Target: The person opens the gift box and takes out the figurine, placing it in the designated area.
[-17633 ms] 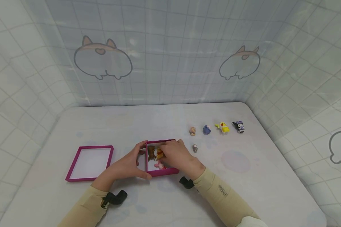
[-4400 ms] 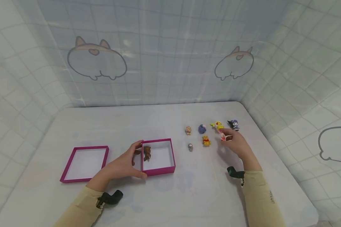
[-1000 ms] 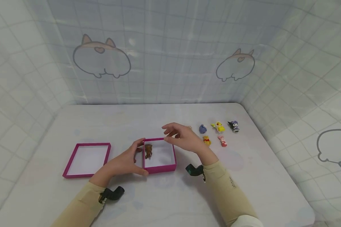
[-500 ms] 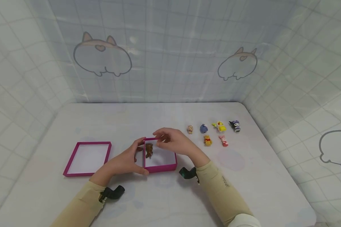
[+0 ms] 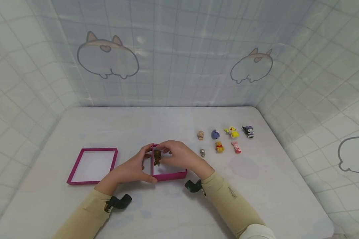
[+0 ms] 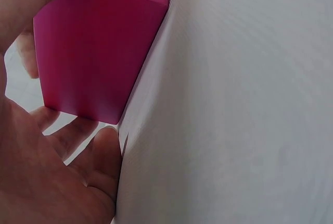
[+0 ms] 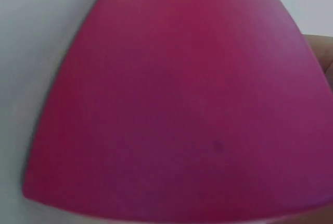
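Note:
My left hand holds the left end of a magenta box, thumb at the front corner and fingers round the back. The left wrist view shows the box wall between thumb and fingers. Inside, a small brown bear figurine lies along the left wall. My right hand reaches over the box, thumb and fingers spread around the figurine's right side; a gap shows between them, and firm contact is not visible. In the right wrist view the box wall hides most of that hand.
Small figurines stand to the right: a tan one, a blue one, a yellow one, a black-purple one, a grey one, a yellow bear, a pink one. A magenta-rimmed lid lies left.
Earlier, the yellow bear and pink figurine were in the box; they now stand at the right. Over the last second my right hand has moved left and down into the box, to the brown figurine.

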Motion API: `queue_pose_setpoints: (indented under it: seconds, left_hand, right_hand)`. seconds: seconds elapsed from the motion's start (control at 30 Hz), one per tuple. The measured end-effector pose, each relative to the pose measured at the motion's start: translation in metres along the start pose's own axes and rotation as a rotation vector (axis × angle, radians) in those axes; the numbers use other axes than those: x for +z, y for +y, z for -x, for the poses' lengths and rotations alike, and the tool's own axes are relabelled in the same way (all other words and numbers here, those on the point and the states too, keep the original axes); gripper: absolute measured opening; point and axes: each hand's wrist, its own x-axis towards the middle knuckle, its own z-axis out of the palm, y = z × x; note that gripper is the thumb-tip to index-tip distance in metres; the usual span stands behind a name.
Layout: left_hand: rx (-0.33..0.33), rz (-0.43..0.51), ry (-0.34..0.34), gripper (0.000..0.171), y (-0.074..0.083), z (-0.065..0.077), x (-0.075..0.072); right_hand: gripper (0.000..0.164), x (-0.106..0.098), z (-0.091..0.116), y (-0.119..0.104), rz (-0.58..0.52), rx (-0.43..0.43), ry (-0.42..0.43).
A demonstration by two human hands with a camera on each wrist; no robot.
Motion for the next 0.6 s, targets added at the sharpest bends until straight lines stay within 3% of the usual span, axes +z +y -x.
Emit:
queue_pose_setpoints:
  seconds: [0.1,0.37,0.6]
  left_hand:
    - [0.014,0.006,0.0,0.125,-0.001,-0.001,0.0]
    - [0.02,0.035,0.005,0.124,-0.003,-0.002,0.003]
    - [0.005,0.028,0.004,0.123,0.0,0.0,0.002]
  right_hand:
    - [0.047,0.007,-0.001,-0.001,0.079,0.004,0.004]
    - [0.047,0.024,-0.003,-0.004,0.414,0.019,0.041]
    - [0.044,0.026,-0.002,-0.006,0.464,0.025,0.045]
